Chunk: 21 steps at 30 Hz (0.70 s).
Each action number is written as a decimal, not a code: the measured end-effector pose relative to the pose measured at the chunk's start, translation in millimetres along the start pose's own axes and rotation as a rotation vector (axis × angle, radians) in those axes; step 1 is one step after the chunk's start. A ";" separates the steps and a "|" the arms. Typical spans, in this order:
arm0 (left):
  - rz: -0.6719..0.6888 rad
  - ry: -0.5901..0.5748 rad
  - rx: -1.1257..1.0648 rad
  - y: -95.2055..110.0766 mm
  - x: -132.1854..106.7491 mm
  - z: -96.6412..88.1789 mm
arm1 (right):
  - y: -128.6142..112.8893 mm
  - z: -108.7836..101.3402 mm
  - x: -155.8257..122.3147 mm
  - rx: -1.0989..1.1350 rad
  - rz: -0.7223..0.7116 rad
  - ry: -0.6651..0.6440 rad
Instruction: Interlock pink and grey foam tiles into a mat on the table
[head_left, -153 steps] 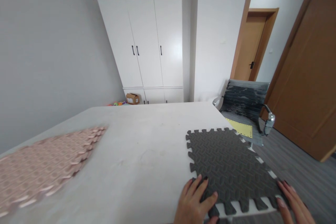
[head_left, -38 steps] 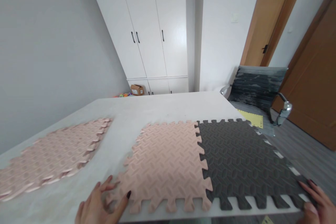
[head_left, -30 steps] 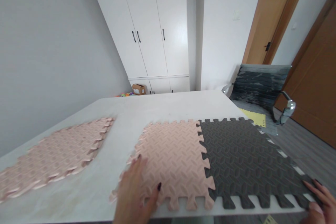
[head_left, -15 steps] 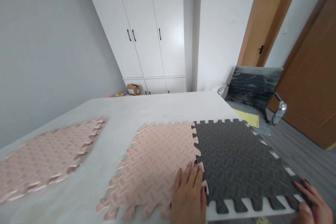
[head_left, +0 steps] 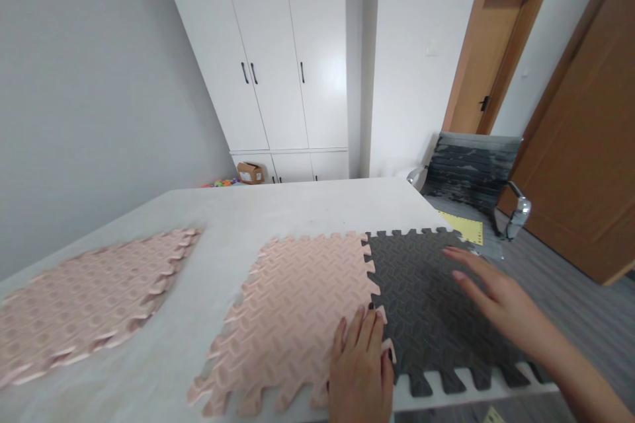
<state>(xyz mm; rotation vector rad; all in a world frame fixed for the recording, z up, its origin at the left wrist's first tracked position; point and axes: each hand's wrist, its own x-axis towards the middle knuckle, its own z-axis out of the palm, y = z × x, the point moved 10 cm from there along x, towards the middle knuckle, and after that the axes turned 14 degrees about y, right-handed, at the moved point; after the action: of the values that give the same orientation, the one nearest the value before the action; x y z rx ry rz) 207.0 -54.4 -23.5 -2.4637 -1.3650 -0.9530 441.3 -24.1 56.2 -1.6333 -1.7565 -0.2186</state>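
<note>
A pink foam puzzle mat (head_left: 297, 304) lies on the white table (head_left: 278, 211), its toothed edge meshed with a dark grey foam mat (head_left: 421, 284) to its right. My left hand (head_left: 362, 363) lies flat with fingers stretched out on the near end of the seam between the two mats. Over the grey mat my right hand (head_left: 491, 291) hovers, fingers extended and apart, holding nothing.
A stack of pink mats (head_left: 89, 297) lies at the table's left. A grey office chair (head_left: 471, 192) with a yellow sheet (head_left: 464, 228) on its seat stands right of the table. White cupboards (head_left: 278, 59) and a small cardboard box (head_left: 251, 172) are behind; wooden doors at right.
A pink mat was brought beside the grey one and joined. My left hand slid from the pink mat's left corner to the seam. My right hand left the grey mat's near corner and moved up over it.
</note>
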 end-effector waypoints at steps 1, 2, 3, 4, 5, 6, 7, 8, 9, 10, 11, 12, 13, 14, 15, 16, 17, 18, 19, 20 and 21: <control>-0.003 0.001 -0.016 0.5 0.7 -0.6 | -24.2 27.1 12.2 0.064 -0.073 -0.152; -0.010 0.001 -0.030 0.8 1.5 -1.3 | -43.7 53.5 20.3 0.099 -0.134 -0.282; -0.022 0.002 -0.041 0.7 2.4 -2.2 | -57.2 78.3 26.2 0.111 -0.174 -0.385; -0.039 0.004 -0.048 0.0 3.4 -3.2 | -65.4 100.2 31.7 0.101 -0.197 -0.447; -0.055 0.006 -0.053 -0.7 4.3 -4.4 | -69.3 119.5 37.0 0.075 -0.210 -0.481; -0.063 0.005 -0.058 -1.0 5.0 -5.2 | -70.3 136.0 41.9 0.042 -0.217 -0.494; -0.065 0.005 -0.062 -1.1 5.5 -5.8 | -69.6 150.4 45.3 0.006 -0.224 -0.503; -0.064 0.004 -0.064 -1.4 5.8 -6.1 | -67.7 162.6 46.8 -0.028 -0.226 -0.514; -0.057 0.005 -0.066 -1.5 5.8 -6.1 | -65.4 172.5 46.8 -0.054 -0.227 -0.527; -0.047 0.008 -0.068 -1.4 5.5 -5.8 | -63.2 179.9 45.5 -0.074 -0.226 -0.539; -0.036 0.014 -0.069 -1.5 4.9 -5.3 | -61.4 184.7 43.8 -0.086 -0.224 -0.544; -0.029 0.021 -0.067 -1.8 4.2 -4.5 | -60.3 186.9 42.4 -0.092 -0.220 -0.540; -0.021 0.025 -0.066 -1.6 3.1 -3.1 | -59.7 187.2 41.7 -0.095 -0.218 -0.529; -0.019 0.030 -0.064 -1.6 2.1 -1.7 | -59.7 186.3 41.7 -0.096 -0.219 -0.517; -0.029 0.039 -0.057 -2.5 1.1 -0.8 | -60.1 185.5 42.2 -0.094 -0.221 -0.514; -0.038 0.047 -0.053 -3.2 0.3 0.0 | -60.5 185.3 43.1 -0.089 -0.223 -0.523; -0.048 0.057 -0.050 -3.6 -0.3 0.2 | -61.2 185.8 44.7 -0.080 -0.227 -0.540; -0.061 0.076 -0.048 -4.4 -0.6 -1.0 | -62.2 186.6 47.2 -0.072 -0.233 -0.555; -0.069 0.091 -0.048 -4.8 -0.8 -2.1 | -63.3 187.4 51.1 -0.066 -0.238 -0.559; -0.071 0.097 -0.053 -4.7 -0.9 -2.6 | -64.1 188.4 55.9 -0.065 -0.243 -0.551; -0.061 0.090 -0.061 -3.4 -1.2 -1.7 | -64.8 189.8 60.8 -0.069 -0.246 -0.537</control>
<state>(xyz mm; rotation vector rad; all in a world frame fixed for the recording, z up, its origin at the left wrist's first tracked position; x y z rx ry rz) 203.0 -54.1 -23.5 -2.4032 -1.4089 -1.1211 312.8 120.7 -24.0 -1.6192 -2.3803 0.0571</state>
